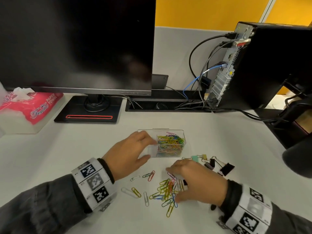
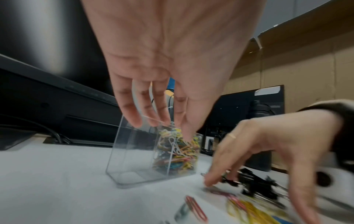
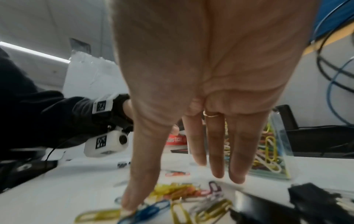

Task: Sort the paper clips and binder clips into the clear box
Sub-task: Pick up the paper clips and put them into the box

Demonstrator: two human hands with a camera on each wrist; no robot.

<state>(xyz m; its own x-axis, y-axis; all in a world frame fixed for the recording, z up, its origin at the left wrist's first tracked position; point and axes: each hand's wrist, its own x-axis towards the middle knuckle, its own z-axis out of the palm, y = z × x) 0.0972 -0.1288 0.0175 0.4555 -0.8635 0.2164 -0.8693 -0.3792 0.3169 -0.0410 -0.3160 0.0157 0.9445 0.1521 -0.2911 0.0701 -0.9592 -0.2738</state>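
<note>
Left hand (image 1: 128,155) grips the empty left end of the clear box (image 1: 177,131), thumb on the near wall, fingers over the rim; right compartment is full of coloured clips. Right hand (image 1: 199,182), fingers spread and straight, presses down on loose paper clips (image 1: 166,191) on the white bench (image 1: 67,157). Binder clips (image 1: 217,166) lie just beyond it.

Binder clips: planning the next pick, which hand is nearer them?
Right. The right hand is beside the binder clips; the left hand is at the clear box.
</note>
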